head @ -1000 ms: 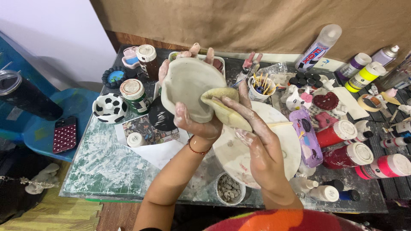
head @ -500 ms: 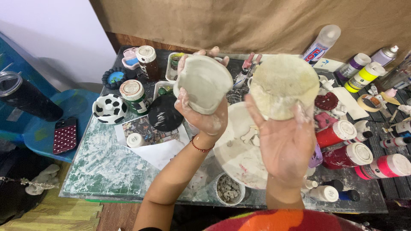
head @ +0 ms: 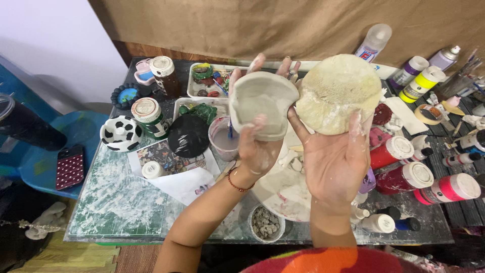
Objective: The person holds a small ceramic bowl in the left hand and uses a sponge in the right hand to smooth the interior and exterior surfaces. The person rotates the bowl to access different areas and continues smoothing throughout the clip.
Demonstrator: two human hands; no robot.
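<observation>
A small tub (head: 265, 223) near the table's front edge is holding grey gravel, and a cup (head: 224, 139) is holding cloudy pinkish water with a brush standing in it. Above them, the left hand (head: 258, 146) is gripping a smooth grey clay bowl (head: 261, 103), fingers curled round its rim. The right hand (head: 333, 159) is lying open, fingers spread, propping up a round, rough, pale yellow sponge (head: 337, 93) that is touching the bowl.
</observation>
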